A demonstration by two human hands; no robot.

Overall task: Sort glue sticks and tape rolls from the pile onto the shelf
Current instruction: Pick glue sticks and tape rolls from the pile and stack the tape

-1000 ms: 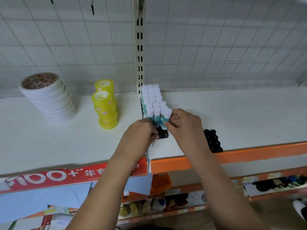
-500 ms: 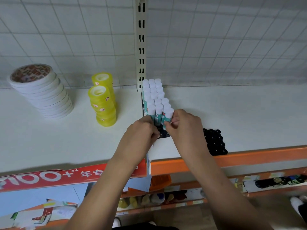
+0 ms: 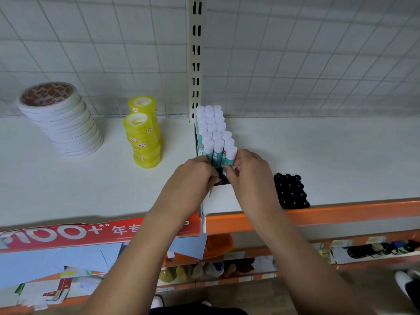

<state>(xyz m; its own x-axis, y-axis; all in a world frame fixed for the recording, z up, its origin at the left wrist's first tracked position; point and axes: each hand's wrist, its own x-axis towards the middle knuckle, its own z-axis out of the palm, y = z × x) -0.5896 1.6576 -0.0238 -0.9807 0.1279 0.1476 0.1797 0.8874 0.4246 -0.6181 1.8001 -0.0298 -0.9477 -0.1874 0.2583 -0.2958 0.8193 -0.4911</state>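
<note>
Two hands: both meet at the front of the glue stick block, head view.
Left hand (image 3: 193,176): fingers curled shut against the front-left sticks; the fingertips are hidden, so exactly which stick it pinches cannot be told.
Right hand (image 3: 250,173): fingers closed around the front-right white-capped, teal-labelled glue stick (image 3: 229,156), thumb pressed to its side.
Glue sticks: one upright block of white-capped teal glue sticks (image 3: 212,126), three across, about eight rows deep, running from the cream slotted upright post (image 3: 196,55) toward the front edge; the exact count is unclear where caps overlap.
Black tray (image 3: 221,178): a dark piece under the front sticks, mostly covered by the hands.
Tape, wide: one leaning stack of flat white tape rolls (image 3: 61,123), roughly a dozen, far left on the white shelf (image 3: 341,155).
Tape, narrow: two stacks of small yellow transparent tape rolls (image 3: 143,137), one behind the other, about five rolls in the front stack.
Black caps: one cluster of black round-topped items (image 3: 291,192) just right of the right hand, near the orange shelf edge (image 3: 341,212).
Lower shelves: assorted papers and bottles, blurred.
</note>
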